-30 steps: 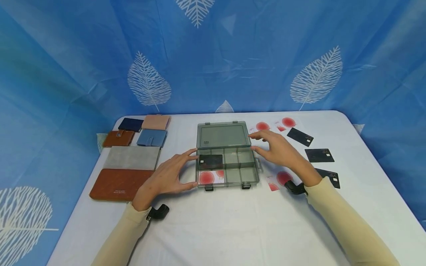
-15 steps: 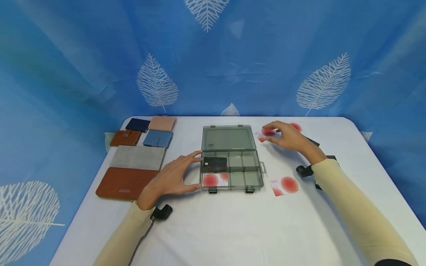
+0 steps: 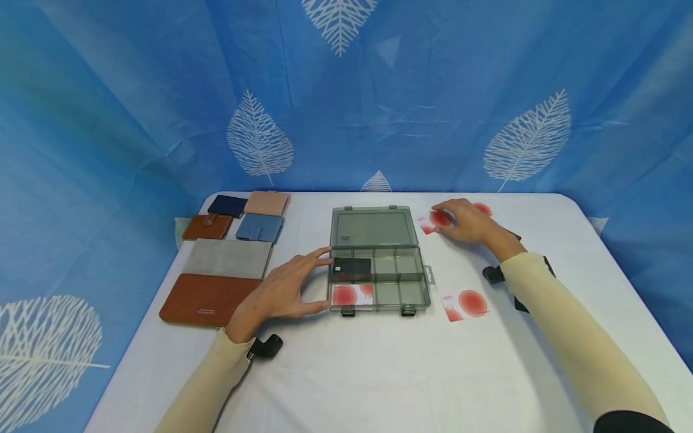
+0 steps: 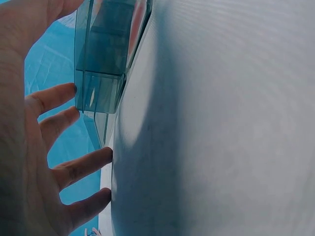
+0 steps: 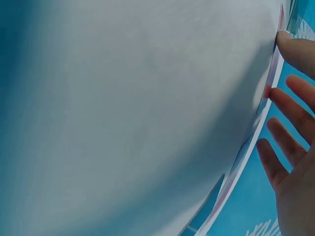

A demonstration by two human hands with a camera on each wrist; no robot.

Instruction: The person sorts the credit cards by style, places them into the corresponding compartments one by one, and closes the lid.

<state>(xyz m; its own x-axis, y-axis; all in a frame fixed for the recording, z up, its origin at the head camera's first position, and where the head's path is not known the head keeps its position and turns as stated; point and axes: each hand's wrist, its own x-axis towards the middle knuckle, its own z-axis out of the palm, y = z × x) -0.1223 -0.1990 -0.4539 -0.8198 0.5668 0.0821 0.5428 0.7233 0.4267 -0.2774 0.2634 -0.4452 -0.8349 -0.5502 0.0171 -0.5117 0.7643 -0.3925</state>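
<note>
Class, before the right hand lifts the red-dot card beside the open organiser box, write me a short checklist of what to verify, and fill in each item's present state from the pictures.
1. Box lid lies open, flat behind it: ok.
2. Left hand steadies the box's left side, fingers straight: ok.
3. Right hand rests on the red-dot card beside the lid: ok.
4. Card pinched firmly between fingers: cannot tell; the wrist view shows only straight fingers at its edge.
5. Free compartments: ok; the middle and right ones look empty, the left ones hold a black card and a red-dot card.
6. Path from card to box free of things: ok.

wallets crowd left; bare cloth in front
</note>
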